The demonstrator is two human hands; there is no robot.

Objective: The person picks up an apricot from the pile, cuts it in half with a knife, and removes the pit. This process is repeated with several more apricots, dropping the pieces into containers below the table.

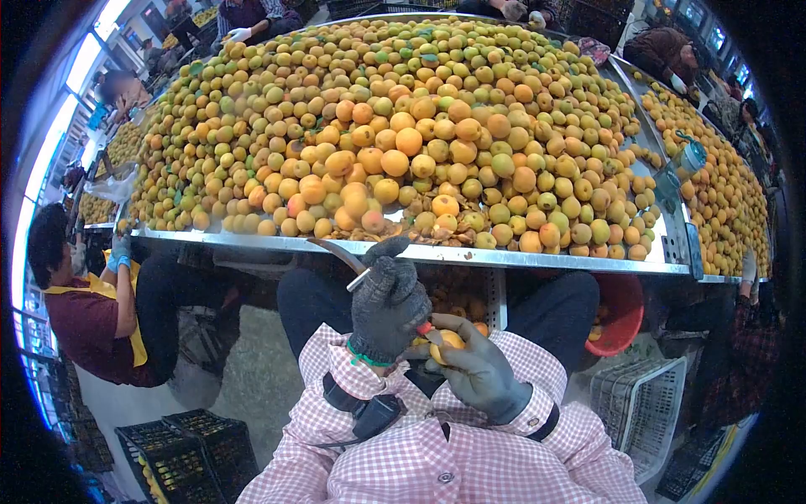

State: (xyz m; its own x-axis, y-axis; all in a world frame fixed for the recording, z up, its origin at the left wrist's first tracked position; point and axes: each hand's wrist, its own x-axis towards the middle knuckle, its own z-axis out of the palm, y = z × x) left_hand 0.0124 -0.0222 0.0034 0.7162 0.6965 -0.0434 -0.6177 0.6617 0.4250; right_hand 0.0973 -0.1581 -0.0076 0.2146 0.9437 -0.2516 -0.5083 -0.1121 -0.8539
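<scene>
My left hand [389, 307], in a dark knitted glove, is closed around a slim tool. A red part [426, 328] of it shows at the lower right of the fist, against the fruit. From the upper left of the same fist stick out a curved brown piece [337, 254] and a short white stub [358, 280]; how these join is hidden. My right hand [483, 370], in a thin grey glove, grips a yellow-orange apricot [447, 346] between thumb and fingers, close in front of my chest. Before me a metal-edged table [336, 245] bears a large heap of apricots [403, 139].
Brown scraps [453, 228] lie at the table's near edge. Below stand a crate with fruit [495, 298], a red bucket [620, 315], a white crate [642, 407] and black crates [185, 449]. A co-worker [92, 311] sits at the left; others surround the table. A bottle [690, 158] stands right.
</scene>
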